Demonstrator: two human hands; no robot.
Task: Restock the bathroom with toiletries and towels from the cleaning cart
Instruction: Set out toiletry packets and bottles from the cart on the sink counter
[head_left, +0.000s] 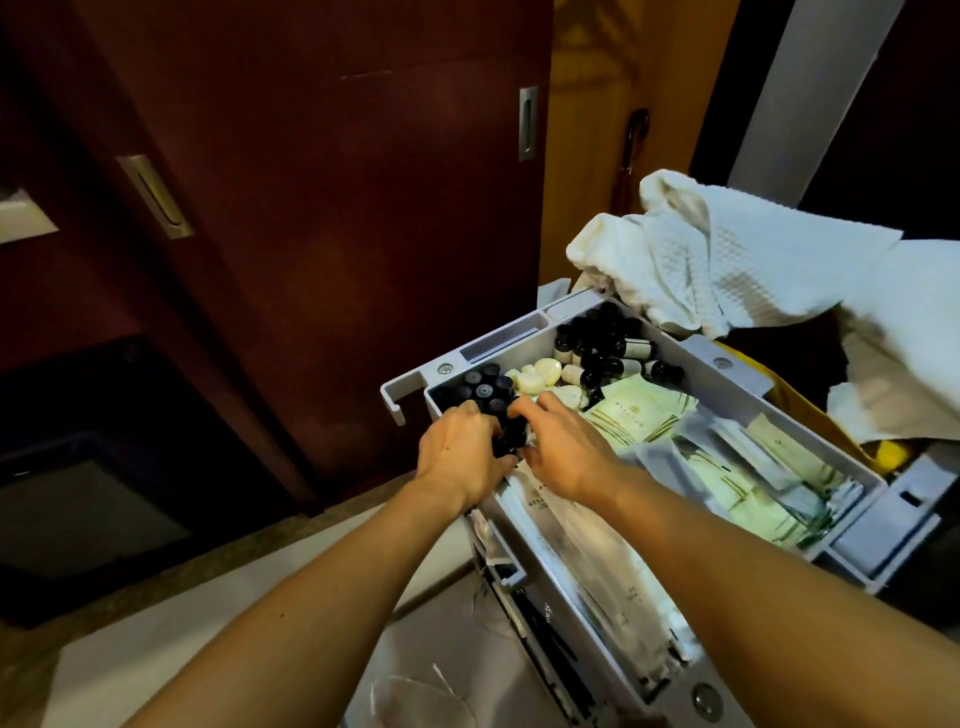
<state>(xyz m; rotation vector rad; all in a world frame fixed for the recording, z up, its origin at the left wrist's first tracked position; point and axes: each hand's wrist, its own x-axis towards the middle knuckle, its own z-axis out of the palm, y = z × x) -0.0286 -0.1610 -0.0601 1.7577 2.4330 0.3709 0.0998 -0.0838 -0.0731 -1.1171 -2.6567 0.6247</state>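
The grey top tray of the cleaning cart holds small black-capped bottles standing at its left corner, more dark bottles lying at the back, pale soaps and green-striped sachets. Both hands reach into the left corner. My left hand curls its fingers round dark bottles. My right hand grips the same cluster from the right, fingers bent over it. White towels are heaped behind the tray.
A dark wooden sliding door with metal recessed handles stands left of the cart. Wrapped packets fill the tray's front compartment, and clear-wrapped items its right side. Pale floor lies below my arms.
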